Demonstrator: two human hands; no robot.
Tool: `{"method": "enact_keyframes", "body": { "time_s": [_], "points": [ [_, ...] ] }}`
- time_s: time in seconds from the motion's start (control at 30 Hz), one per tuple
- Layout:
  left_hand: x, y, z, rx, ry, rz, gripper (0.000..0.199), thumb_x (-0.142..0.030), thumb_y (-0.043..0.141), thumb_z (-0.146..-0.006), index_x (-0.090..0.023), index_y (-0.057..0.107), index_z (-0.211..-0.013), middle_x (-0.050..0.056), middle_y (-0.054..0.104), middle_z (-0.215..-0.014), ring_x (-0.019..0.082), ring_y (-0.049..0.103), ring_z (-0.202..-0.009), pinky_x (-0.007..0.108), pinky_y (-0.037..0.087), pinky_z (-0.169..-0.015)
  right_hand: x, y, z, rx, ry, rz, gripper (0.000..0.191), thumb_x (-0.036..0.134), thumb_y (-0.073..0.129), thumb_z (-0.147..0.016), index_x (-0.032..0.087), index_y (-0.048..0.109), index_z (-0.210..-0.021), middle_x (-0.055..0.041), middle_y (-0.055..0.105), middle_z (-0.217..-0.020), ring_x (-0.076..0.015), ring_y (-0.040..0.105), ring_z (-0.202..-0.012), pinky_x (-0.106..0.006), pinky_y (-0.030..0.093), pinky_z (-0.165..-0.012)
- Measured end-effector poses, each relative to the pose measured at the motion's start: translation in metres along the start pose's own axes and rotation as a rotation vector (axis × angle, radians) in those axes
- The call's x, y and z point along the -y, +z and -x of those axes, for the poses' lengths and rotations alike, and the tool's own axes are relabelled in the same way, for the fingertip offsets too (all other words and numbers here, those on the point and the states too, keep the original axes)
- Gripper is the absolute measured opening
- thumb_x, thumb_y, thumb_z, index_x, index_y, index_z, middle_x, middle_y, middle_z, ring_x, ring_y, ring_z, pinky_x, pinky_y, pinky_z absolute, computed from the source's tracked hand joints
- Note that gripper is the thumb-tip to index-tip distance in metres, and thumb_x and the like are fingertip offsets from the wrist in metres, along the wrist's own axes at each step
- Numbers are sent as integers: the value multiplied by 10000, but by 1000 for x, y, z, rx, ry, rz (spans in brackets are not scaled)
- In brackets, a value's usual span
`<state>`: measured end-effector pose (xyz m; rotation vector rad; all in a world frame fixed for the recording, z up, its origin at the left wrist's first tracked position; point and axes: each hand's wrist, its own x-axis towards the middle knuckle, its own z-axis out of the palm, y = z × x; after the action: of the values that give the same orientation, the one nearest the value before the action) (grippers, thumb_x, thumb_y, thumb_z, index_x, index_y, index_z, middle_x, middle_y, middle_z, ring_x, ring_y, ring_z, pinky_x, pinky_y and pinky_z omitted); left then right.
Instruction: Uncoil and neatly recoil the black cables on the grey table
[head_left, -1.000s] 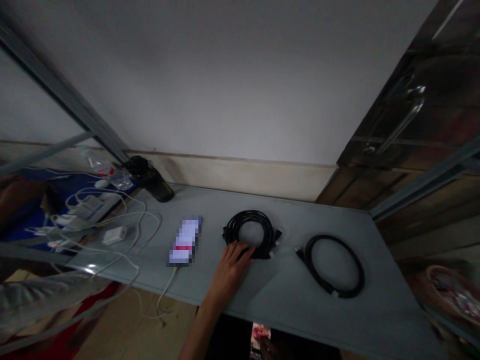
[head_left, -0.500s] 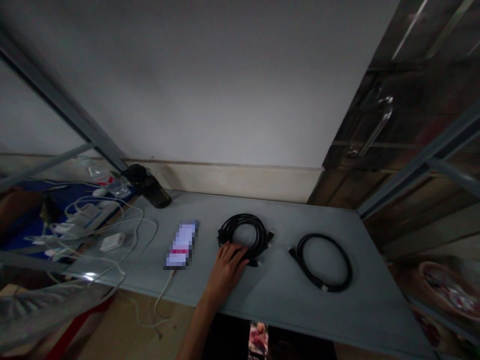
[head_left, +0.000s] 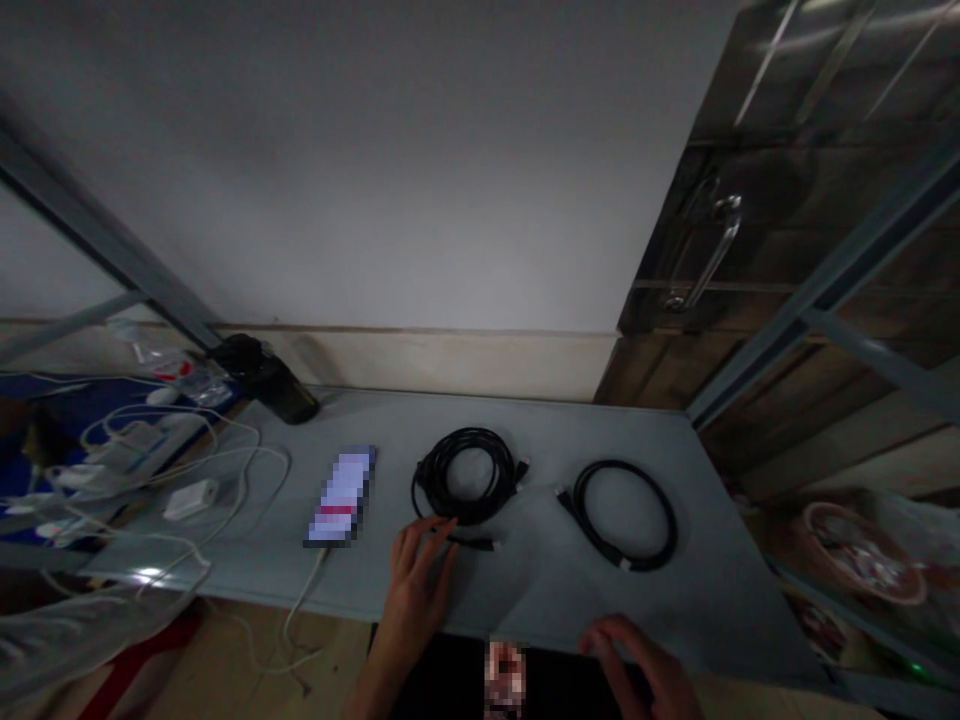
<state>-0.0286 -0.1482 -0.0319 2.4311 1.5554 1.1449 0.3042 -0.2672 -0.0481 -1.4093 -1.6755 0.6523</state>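
A thick coil of black cable [head_left: 504,478] lies on the grey table [head_left: 547,430], with a connector end sticking out at its near side. My left hand [head_left: 420,572] is at the coil's lower left, its fingers closed on a loose strand of the black cable. Over the table's front edge is my right hand [head_left: 637,655], fingers apart and holding nothing. Right of the thick coil lies a smaller single loop of black cable [head_left: 670,515]. Neither hand touches that loop.
Left of the coil lies a phone [head_left: 341,495] with a white cable. A dark bottle [head_left: 277,385] lies behind it. White chargers [head_left: 191,498] and tangled wires are farther left. Metal posts [head_left: 832,270] rise at both sides.
My left hand has moved down and left from the coil's near edge, and a strand now stands away from the coil. My right hand has come into view. The view has shifted slightly.
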Motion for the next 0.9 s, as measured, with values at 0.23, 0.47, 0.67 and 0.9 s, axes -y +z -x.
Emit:
{"method": "enact_keyframes", "body": {
  "time_s": [0.23, 0.47, 0.67, 0.9],
  "points": [
    [4, -5, 29, -128, -39, -40, 320, -98, 608, -1075, -253, 681, -1346, 97, 720, -1200, 283, 691, -1116, 435, 623, -934, -36, -15, -61, -258, -219, 515, 596, 598, 651, -1114, 224, 566, -1570, -177, 725, -1407, -385, 684, -1303, -585, 563, -1069],
    [3, 3, 35, -130, -49, -72, 388, -71, 639, -1053, -268, 662, -1386, 92, 733, -1165, 289, 699, -1088, 452, 618, -931, -54, 5, -73, -213, -156, 535, 445, 580, 586, -1148, 219, 623, -1405, -157, 726, -1223, -355, 700, -1145, -547, 589, -983],
    [6, 1, 20, 29, -115, -115, 492, -326, 721, -1077, -293, 603, -1554, 151, 636, -1468, 359, 643, -1299, 556, 632, -1046, -57, 4, -71, -180, -163, 594, 343, 527, 498, -1192, 228, 628, -1299, -121, 744, -1132, -326, 718, -1056, -512, 577, -933],
    [24, -4, -9, 193, -13, 1, 362, -418, 687, -1103, -304, 651, -1444, 108, 738, -1351, 321, 717, -1229, 508, 636, -1036, -51, 2, -71, -155, -134, 521, 288, 510, 524, -1186, 240, 617, -1227, -99, 741, -1086, -312, 730, -1028, -504, 571, -942]
  ]
}}
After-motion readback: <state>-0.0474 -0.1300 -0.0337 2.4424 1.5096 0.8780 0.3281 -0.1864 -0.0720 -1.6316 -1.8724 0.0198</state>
